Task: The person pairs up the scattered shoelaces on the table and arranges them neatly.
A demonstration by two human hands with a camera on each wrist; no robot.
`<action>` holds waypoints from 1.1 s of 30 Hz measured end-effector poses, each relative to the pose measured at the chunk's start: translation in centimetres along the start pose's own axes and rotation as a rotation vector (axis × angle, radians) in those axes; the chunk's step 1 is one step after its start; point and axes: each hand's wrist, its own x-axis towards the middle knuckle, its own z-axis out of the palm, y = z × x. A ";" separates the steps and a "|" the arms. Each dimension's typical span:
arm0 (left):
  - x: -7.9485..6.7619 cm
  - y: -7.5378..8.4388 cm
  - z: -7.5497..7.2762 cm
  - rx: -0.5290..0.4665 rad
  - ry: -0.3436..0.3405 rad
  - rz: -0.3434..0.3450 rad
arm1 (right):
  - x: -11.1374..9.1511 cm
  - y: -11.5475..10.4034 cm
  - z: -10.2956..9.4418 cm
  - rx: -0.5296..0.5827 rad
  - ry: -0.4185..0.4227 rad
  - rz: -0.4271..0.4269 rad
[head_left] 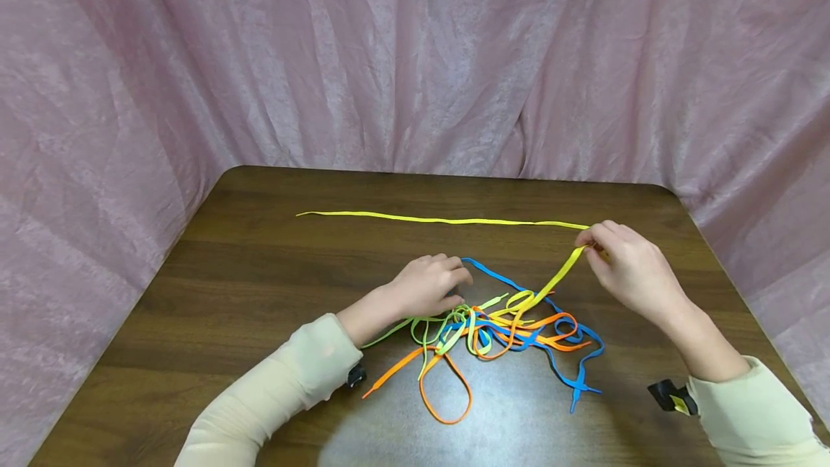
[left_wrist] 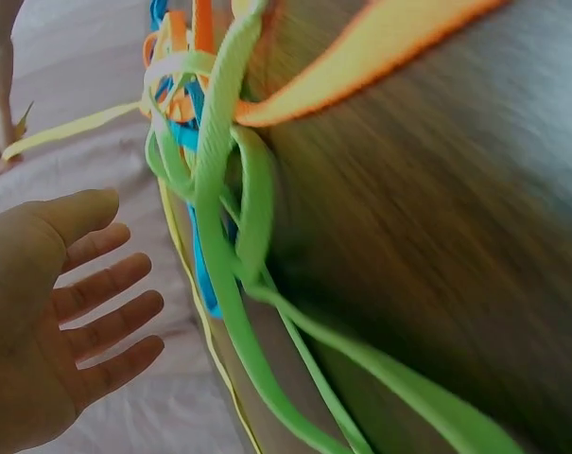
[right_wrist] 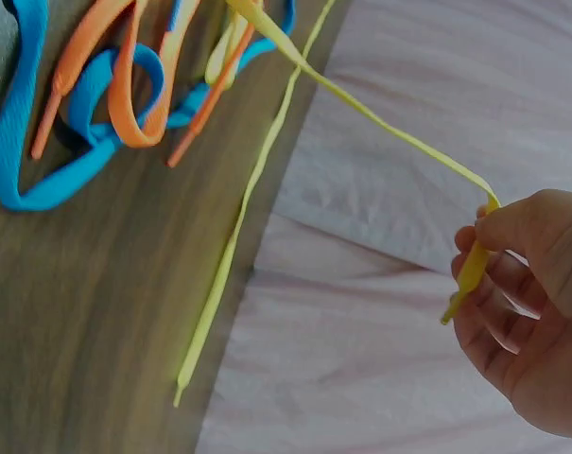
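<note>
Yellow flat lace [head_left: 563, 274], end pinched in right-hand grip [head_left: 630, 265], slants up from tangled blue, orange and green laces [head_left: 476, 324] on brown wooden bench [head_left: 259, 294]; left hand [head_left: 428, 285] empty, fingers apart; seemingly drawing-out stage, next wanting slow, steady pull.

Two hands, a left hand [head_left: 424, 285] and a right hand [head_left: 632, 265]; two pale cream fabric sleeves [head_left: 272, 388]; two small black wrist devices [head_left: 356, 376]; one dark brown wood-grain worktop [head_left: 259, 251]. Two flat yellow fabric laces can be made out: one lying far [head_left: 467, 221], one running to the right hand [head_left: 559, 276]. One tangle mixes flat blue fabric laces [right_wrist: 68, 180], flat orange fabric laces [left_wrist: 371, 57] and flat light-green fabric laces [left_wrist: 215, 142], their numbers hidden by overlap.
</note>
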 end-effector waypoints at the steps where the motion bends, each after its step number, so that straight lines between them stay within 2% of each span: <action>1: 0.3 0.2 0.0 0.003 -0.010 0.008 | 0.0 0.2 -0.2 -0.005 0.017 0.010; 8: 2.3 1.8 0.7 0.049 -0.076 0.045 | -0.5 1.3 -1.4 -0.024 0.095 0.081; 15: 3.9 3.4 1.2 0.126 -0.181 0.037 | -0.8 1.9 -2.0 -0.021 0.139 0.143; 22: 5.2 4.5 1.5 0.182 -0.175 0.041 | -0.3 1.9 -2.5 -0.013 0.208 0.162; 27: 5.8 5.0 1.8 0.208 -0.218 -0.006 | 0.3 1.8 -3.1 -0.015 0.277 0.173; 33: 6.0 5.2 2.1 0.167 -0.299 -0.062 | 0.4 1.8 -3.6 -0.022 0.331 0.196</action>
